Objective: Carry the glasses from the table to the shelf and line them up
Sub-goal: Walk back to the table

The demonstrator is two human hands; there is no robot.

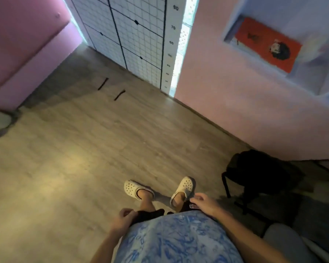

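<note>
No glasses, table or shelf with glasses show in the head view. My left hand (124, 217) hangs by my left hip with its fingers loosely curled against the dark shorts and holds nothing. My right hand (204, 203) rests at my right hip, fingers relaxed on the hem of the shorts, also holding nothing. Below them I see my blue patterned shirt and my feet in white clogs (158, 188) on the grey wood floor.
A black chair (258, 177) stands to my right by the pink wall. A recessed niche with a red picture (268, 44) is high on that wall. A white gridded panel with a height scale (141, 35) stands ahead. Two dark marks (111, 89) lie on the floor.
</note>
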